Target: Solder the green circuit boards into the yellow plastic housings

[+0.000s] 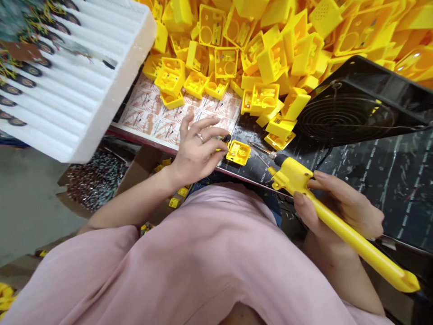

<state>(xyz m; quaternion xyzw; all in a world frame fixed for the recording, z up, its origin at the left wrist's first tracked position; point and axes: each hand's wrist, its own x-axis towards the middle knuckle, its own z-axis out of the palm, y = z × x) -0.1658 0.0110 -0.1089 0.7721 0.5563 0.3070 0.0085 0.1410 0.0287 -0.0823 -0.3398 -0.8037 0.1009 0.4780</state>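
Note:
My left hand [199,146] is at the front edge of the bench, thumb and fingers closed at the left side of a small open yellow plastic case [238,152]. A bit of yellow shows between the fingers, and a small black part [227,137] sits by the fingertips; its kind is unclear. My right hand [341,207] is wrapped round the yellow handle of a soldering iron [294,176]. The iron's metal tip, with a thin feed tube beside it, points left, just short of the case's right side.
Many yellow plastic cases [265,97] are heaped across the back. A black fan [352,108] stands at the right. On the left, a ribbed white foam tray [101,90] bears wired round parts [32,69]. Below it, a cardboard box [72,205] holds many small metallic pieces.

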